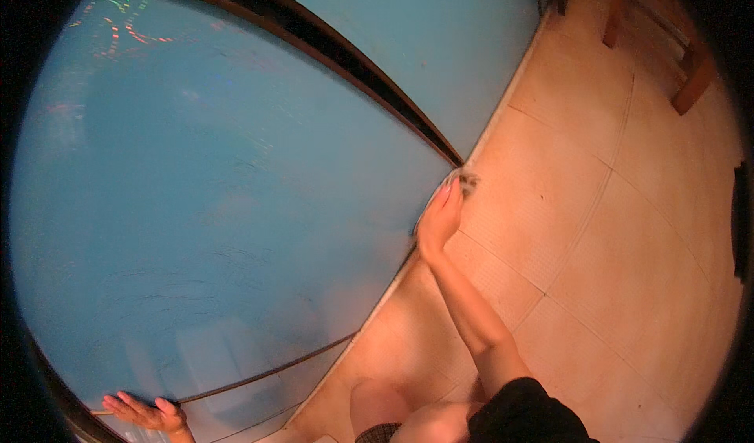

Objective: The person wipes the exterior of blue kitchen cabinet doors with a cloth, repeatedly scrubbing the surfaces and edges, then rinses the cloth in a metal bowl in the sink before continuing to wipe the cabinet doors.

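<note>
A large blue glossy panel (224, 166) with faint scratches and light reflections fills the left of the view. At its lower edge, beside the tiled floor, my right hand (440, 216) presses with its fingers nearly together. Beneath those fingertips shows a greyish-white cloth (469, 182); it is blurred and mostly hidden by the hand. My left hand (144, 415) is at the bottom left, near a thin brown strip (265, 374) along the panel. Its fingers are spread, and nothing shows in it. Whether its palm touches the surface I cannot tell.
A dark brown frame bar (353, 69) separates the panel from another blue surface (459, 42). Beige floor tiles (565, 219) lie to the right. Brown wooden furniture legs (692, 86) stand at the upper right. A dark object (739, 222) sits at the right rim.
</note>
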